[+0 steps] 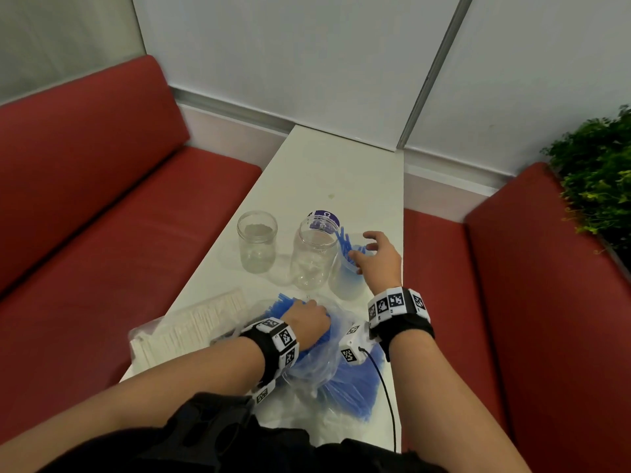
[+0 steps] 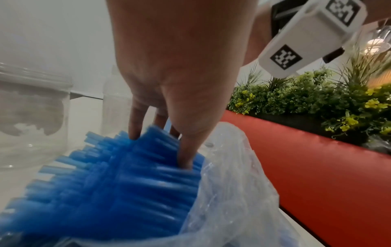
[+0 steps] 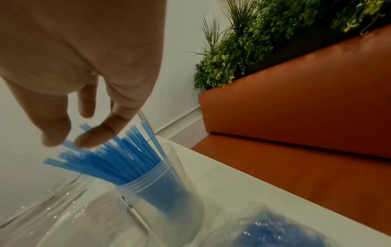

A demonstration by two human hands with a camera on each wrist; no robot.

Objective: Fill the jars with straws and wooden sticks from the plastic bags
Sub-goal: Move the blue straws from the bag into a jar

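A clear plastic bag [image 1: 314, 367] of blue straws [image 1: 355, 380] lies on the white table [image 1: 341, 165] near its front edge. My left hand [image 1: 305, 319] reaches into the bag's mouth and grips a bunch of straws [image 2: 116, 183] between thumb and fingers [image 2: 135, 127]. A frosted jar [image 1: 346, 281] at the right edge holds blue straws [image 3: 118, 158] that lean left. My right hand [image 1: 367, 249] hovers over it with spread fingers, and its fingertips [image 3: 93, 138] brush the straw tops. Two empty glass jars [image 1: 312, 257] [image 1: 256, 242] stand left of it. A bag of wooden sticks [image 1: 191, 322] lies at the front left.
A purple-labelled lid [image 1: 324, 218] sits behind the middle jar. Red benches [image 1: 102, 216] [image 1: 512, 302] flank the narrow table on both sides. A green plant [image 1: 597, 186] tops the right bench back. A cable [image 1: 386, 397] hangs from my right wrist camera.
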